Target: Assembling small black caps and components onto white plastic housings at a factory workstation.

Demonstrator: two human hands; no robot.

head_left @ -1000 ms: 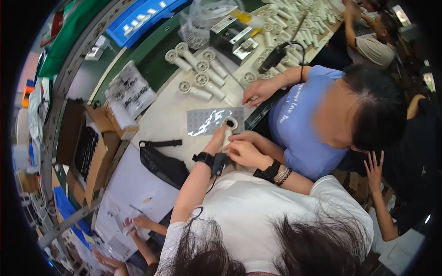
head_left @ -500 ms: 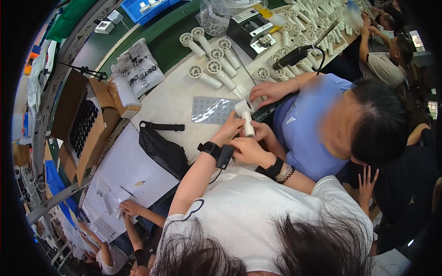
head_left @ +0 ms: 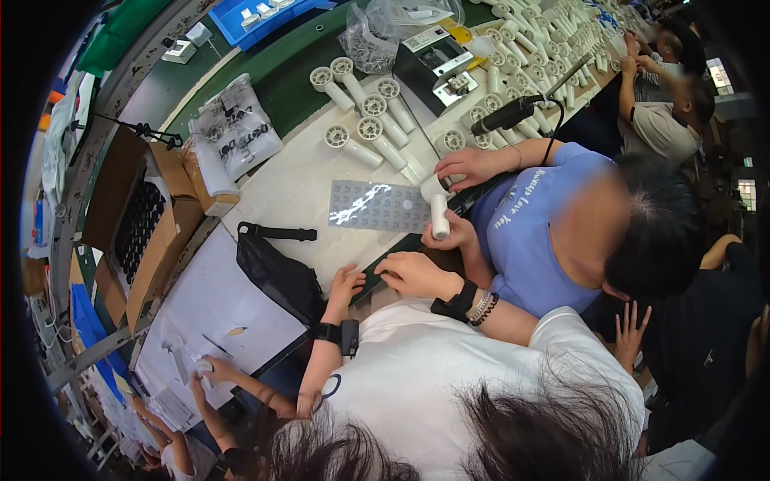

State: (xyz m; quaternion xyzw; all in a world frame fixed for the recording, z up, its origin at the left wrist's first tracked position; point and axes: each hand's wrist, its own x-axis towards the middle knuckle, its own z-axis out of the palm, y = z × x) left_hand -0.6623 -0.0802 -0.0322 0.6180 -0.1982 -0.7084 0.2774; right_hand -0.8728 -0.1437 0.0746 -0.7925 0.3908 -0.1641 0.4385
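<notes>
On my feed the left hand [head_left: 346, 284] is spread and the right hand [head_left: 419, 275] loosely curled, both free by the pale table [head_left: 293, 196], the white handle [head_left: 439, 216] just beyond in a co-worker's hands [head_left: 459, 232], then a white-lettered blue shirt [head_left: 517, 208], shiny sheet [head_left: 373, 207], black-printed bag [head_left: 241, 132] and green bench [head_left: 301, 62].

I hold my left hand [head_left: 345, 286] with its fingers [head_left: 350, 280] loosely parted, just left of my right hand [head_left: 421, 275], whose fingers bend gently. My left forearm [head_left: 322, 369] trails below its fingers, my right forearm [head_left: 516, 319] down and rightward.
</notes>
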